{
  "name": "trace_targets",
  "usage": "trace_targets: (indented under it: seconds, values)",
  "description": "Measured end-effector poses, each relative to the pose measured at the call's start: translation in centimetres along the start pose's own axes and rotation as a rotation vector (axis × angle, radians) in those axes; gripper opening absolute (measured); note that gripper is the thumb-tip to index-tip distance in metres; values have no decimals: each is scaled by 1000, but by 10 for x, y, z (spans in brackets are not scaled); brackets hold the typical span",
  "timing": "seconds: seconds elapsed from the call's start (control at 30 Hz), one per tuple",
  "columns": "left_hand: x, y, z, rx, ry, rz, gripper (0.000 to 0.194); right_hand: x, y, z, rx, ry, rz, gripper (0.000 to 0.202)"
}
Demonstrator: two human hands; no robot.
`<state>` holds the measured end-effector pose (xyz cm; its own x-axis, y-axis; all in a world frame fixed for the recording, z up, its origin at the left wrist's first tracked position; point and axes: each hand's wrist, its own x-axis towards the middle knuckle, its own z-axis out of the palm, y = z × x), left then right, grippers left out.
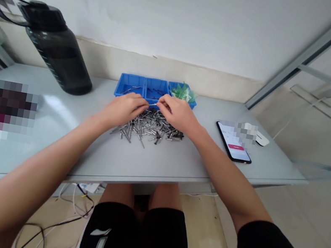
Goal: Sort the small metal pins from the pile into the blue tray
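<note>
Both hands meet just above a heap of loose silver and black rivets (pixel 144 126) with thin shanks. A slim silver rivet (pixel 152 104) spans the gap between them. My left hand (pixel 126 107) pinches its left end, and the fingertips of my right hand (pixel 176 111) close on the other end. Right behind the hands stands a row of blue bins (pixel 132 80). A few thin pieces lie in the left and middle bins. Green and clear plastic packaging (pixel 184 92) fills the right one. My hands partly cover the bins' front and the heap.
A dark water bottle (pixel 64 52) stands at the back left. Right of my hands lie a phone (pixel 234 142) with its screen lit and a white mouse (pixel 262 138). The wall rises behind the grey table (pixel 159 161). Cables (pixel 47 227) hang below on the left.
</note>
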<state>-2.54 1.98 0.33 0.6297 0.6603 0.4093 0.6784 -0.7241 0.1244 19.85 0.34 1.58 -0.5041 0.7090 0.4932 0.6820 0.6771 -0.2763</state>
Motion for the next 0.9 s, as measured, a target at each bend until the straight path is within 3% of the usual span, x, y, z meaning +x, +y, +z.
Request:
trace_targets:
  seconds: [0.27,0.9]
  values:
    - [-1,4,-3,50,15,-62,36,2,4,3,-20,-46,-32,18]
    - [0,8,-5,-29,56,7,31,2,3,10,-37,-29,-81,20]
